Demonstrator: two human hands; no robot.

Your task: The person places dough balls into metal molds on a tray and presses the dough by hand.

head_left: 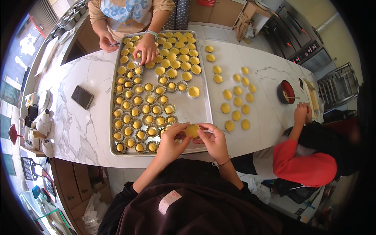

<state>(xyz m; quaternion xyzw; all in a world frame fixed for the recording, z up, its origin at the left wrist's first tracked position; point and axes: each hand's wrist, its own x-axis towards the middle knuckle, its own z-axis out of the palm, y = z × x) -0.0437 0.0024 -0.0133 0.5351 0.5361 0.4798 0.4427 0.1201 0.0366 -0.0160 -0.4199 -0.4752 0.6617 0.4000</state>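
Observation:
Above the near edge of a large metal tray [209, 113], my left hand [171, 139] and my right hand [213, 143] hold a fluted tart tin lined with yellow dough [192, 131] between them. The fingers of both hands close round its rim, thumbs toward me. On the tray's near left, fluted tins hold round balls of dough [152, 147]. Dough-lined tart tins [171, 73] fill its far part, and one lined tin [194, 92] sits apart near the right side. Several more lined tins [236, 115] stand on the marble table to the right.
Across the table a person's hand [146, 50] reaches over the tray to a tin. A phone [82, 97] lies left of the tray. At the right are a dark bowl with a spoon [286, 92] and a person in a red sleeve [303, 164]. Ovens [291, 29] stand behind.

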